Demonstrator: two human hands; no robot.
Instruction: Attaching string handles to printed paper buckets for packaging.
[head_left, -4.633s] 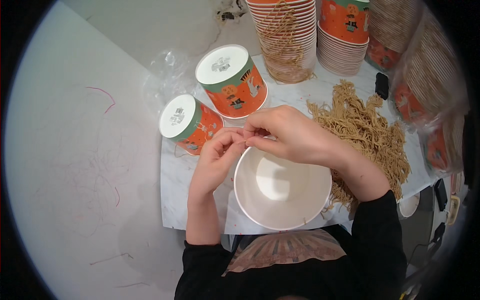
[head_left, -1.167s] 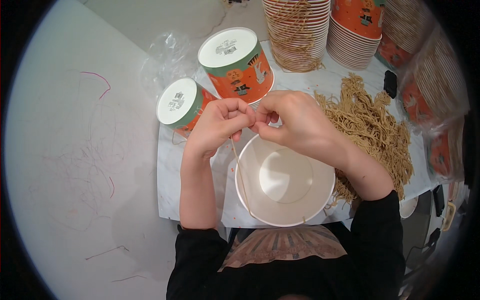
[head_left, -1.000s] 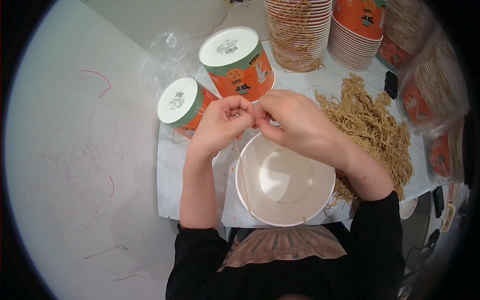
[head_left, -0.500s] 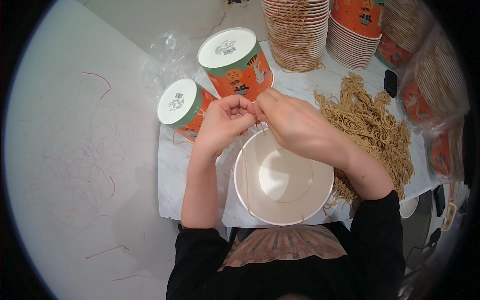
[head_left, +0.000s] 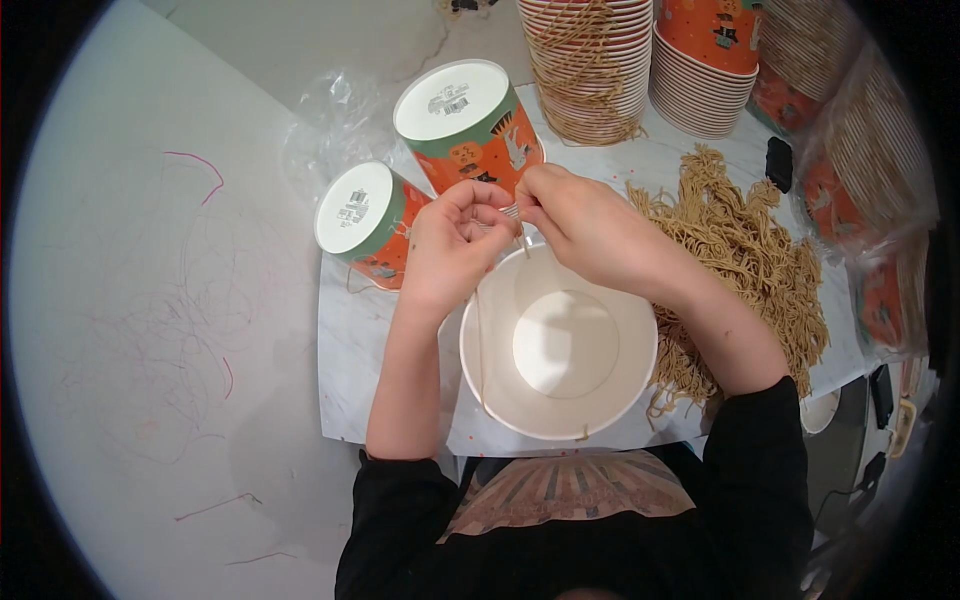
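A paper bucket (head_left: 566,345) stands mouth up in front of me, its white inside showing. A thin tan cord (head_left: 480,345) runs along its left rim, and a short cord end pokes through at the near rim. Above the far rim, my left hand (head_left: 455,240) is closed, thumb and fingertips pinching the cord. Beside it, my right hand (head_left: 590,225) pinches the cord too, its fingers curled and seen from the back. The fingertips of both hands nearly meet. They partly hide the cord between them and part of the far rim.
Two upside-down orange and green buckets, one larger (head_left: 470,130) and one smaller (head_left: 375,225), stand behind my left hand. A heap of tan cords (head_left: 740,270) lies to the right. Stacked buckets (head_left: 590,70) rise at the back. Bagged buckets (head_left: 870,170) stand far right.
My fingertips have drawn slightly apart, and my right hand has turned and lifted a little. The bucket has shifted slightly to the left and away from me.
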